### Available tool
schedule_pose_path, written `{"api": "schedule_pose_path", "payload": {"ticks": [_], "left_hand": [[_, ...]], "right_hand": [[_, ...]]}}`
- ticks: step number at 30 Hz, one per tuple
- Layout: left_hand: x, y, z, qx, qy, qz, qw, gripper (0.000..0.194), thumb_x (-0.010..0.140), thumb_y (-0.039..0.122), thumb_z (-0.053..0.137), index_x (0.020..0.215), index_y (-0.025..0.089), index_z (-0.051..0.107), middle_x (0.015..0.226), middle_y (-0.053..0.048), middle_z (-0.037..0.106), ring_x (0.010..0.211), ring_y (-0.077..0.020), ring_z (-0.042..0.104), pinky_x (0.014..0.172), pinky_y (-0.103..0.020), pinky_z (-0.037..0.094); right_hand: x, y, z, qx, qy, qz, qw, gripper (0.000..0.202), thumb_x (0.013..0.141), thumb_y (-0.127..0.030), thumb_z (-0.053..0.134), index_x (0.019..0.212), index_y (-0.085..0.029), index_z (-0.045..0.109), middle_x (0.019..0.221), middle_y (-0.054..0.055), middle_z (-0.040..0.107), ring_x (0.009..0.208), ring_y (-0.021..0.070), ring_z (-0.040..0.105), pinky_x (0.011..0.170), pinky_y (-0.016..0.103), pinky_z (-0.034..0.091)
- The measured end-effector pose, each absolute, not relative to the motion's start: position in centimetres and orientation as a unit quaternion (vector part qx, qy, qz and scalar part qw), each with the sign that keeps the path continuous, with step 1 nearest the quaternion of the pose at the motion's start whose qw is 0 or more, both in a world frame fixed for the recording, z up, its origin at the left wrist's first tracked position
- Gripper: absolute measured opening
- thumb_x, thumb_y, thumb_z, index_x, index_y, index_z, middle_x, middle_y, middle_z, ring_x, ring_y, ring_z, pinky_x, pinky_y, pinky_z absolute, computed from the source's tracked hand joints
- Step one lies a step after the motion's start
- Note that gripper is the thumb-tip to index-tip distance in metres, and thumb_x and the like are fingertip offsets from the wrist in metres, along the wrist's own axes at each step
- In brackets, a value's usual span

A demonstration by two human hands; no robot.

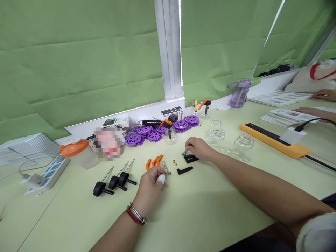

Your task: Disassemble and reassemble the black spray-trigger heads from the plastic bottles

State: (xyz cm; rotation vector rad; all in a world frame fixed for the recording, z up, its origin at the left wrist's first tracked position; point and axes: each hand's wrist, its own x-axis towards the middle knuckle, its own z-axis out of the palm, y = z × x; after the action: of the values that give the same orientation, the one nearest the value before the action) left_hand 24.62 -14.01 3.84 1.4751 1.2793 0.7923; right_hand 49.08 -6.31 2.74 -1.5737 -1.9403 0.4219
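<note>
We read this as parts-picking for the spray pumps: left hand (151,182) grip pinched on a small spring (166,168) at worktop (199,210) centre, right hand (197,147) at 1 o'clock fingering springs (187,152); next move wants fine pinching.

The pale green desk (210,210) is looking smooth and matt; the clear glass jars (243,145) are gleaming glossy, the purple plastic wheels (181,125) shining slightly, the black plastic pump heads (115,182) carrying bare metal stems
</note>
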Motion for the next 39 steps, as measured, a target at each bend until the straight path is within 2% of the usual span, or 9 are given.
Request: {"api": "schedule_pose_path", "payload": {"ticks": [4, 6, 7, 12, 17, 23, 31, 35, 39], "left_hand": [[27.4, -10.4, 5.3, 0.704, 0.529, 0.326, 0.344, 0.010, 0.072, 0.016, 0.053, 0.080, 0.019, 0.058, 0.064, 0.000, 0.060, 0.057, -0.0140, 0.056, 0.054, -0.024, 0.040], [29.4, -8.0, 5.5, 0.730, 0.546, 0.319, 0.260, 0.011, 0.072, 0.014, 0.055, 0.079, 0.020, 0.060, 0.070, -0.001, 0.062, 0.061, -0.0142, 0.056, 0.058, -0.024, 0.040], [30.5, -6.8, 5.4, 0.732, 0.549, 0.316, 0.251, 0.012, 0.070, 0.012, 0.056, 0.079, 0.019, 0.060, 0.072, -0.002, 0.063, 0.063, -0.0144, 0.056, 0.060, -0.025, 0.041], [34.5, -2.4, 3.8, 0.724, 0.573, 0.294, 0.248, 0.016, 0.065, 0.006, 0.058, 0.077, 0.016, 0.062, 0.071, -0.003, 0.063, 0.065, -0.0139, 0.055, 0.063, -0.024, 0.041], [35.8, -1.3, 2.3, 0.722, 0.584, 0.270, 0.255, 0.018, 0.060, 0.001, 0.057, 0.070, 0.015, 0.062, 0.069, -0.003, 0.061, 0.065, -0.0132, 0.053, 0.062, -0.023, 0.041], [36.0, -1.2, 1.4, 0.724, 0.584, 0.250, 0.269, 0.017, 0.061, 0.005, 0.057, 0.072, 0.016, 0.066, 0.072, -0.003, 0.063, 0.064, -0.0126, 0.052, 0.062, -0.023, 0.042], [36.3, -1.6, 1.7, 0.759, 0.539, 0.219, 0.291, 0.021, 0.063, 0.003, 0.055, 0.070, 0.016, 0.070, 0.071, -0.005, 0.066, 0.070, -0.0162, 0.056, 0.073, -0.027, 0.044], [36.2, -2.3, 2.2, 0.761, 0.532, 0.206, 0.308, 0.023, 0.064, 0.003, 0.053, 0.069, 0.015, 0.071, 0.067, -0.005, 0.065, 0.067, -0.0169, 0.056, 0.072, -0.028, 0.045], [35.5, -3.0, 3.1, 0.755, 0.531, 0.204, 0.326, 0.026, 0.068, 0.005, 0.050, 0.077, 0.015, 0.072, 0.067, -0.004, 0.064, 0.060, -0.0156, 0.055, 0.065, -0.027, 0.046]], "right_hand": [[50.6, -6.9, 0.9, -0.611, -0.709, 0.190, 0.295, 0.012, 0.078, -0.015, 0.051, 0.074, -0.015, 0.062, 0.083, 0.004, 0.063, 0.075, 0.0146, 0.055, 0.069, 0.025, 0.041], [50.6, -7.0, 0.5, -0.599, -0.713, 0.201, 0.302, 0.011, 0.077, -0.015, 0.052, 0.074, -0.016, 0.062, 0.084, 0.004, 0.063, 0.076, 0.0144, 0.055, 0.070, 0.025, 0.041], [50.5, -6.9, 0.5, -0.591, -0.718, 0.206, 0.305, 0.010, 0.076, -0.015, 0.052, 0.075, -0.016, 0.063, 0.085, 0.004, 0.063, 0.077, 0.0143, 0.055, 0.071, 0.025, 0.041], [50.3, -6.6, 0.8, -0.556, -0.745, 0.221, 0.295, 0.011, 0.075, -0.012, 0.055, 0.074, -0.016, 0.065, 0.082, 0.003, 0.063, 0.075, 0.0135, 0.056, 0.070, 0.024, 0.041], [50.6, -6.2, 0.5, -0.538, -0.758, 0.230, 0.288, 0.013, 0.074, -0.011, 0.055, 0.073, -0.016, 0.067, 0.081, 0.003, 0.064, 0.073, 0.0132, 0.057, 0.069, 0.023, 0.042], [51.2, -6.1, 0.1, -0.540, -0.737, 0.260, 0.313, 0.014, 0.076, -0.014, 0.053, 0.078, -0.018, 0.067, 0.080, 0.001, 0.066, 0.075, 0.0140, 0.058, 0.069, 0.024, 0.042], [50.9, -6.3, 0.0, -0.588, -0.694, 0.237, 0.341, 0.018, 0.076, -0.007, 0.048, 0.082, -0.016, 0.063, 0.083, 0.004, 0.065, 0.074, 0.0136, 0.056, 0.067, 0.023, 0.041], [50.8, -6.4, -0.2, -0.598, -0.691, 0.213, 0.346, 0.016, 0.076, -0.007, 0.047, 0.080, -0.015, 0.061, 0.085, 0.005, 0.062, 0.075, 0.0136, 0.054, 0.067, 0.024, 0.040], [50.7, -6.5, -0.3, -0.596, -0.693, 0.200, 0.353, 0.015, 0.077, -0.008, 0.047, 0.081, -0.015, 0.059, 0.088, 0.005, 0.059, 0.076, 0.0133, 0.052, 0.069, 0.025, 0.040]]}}
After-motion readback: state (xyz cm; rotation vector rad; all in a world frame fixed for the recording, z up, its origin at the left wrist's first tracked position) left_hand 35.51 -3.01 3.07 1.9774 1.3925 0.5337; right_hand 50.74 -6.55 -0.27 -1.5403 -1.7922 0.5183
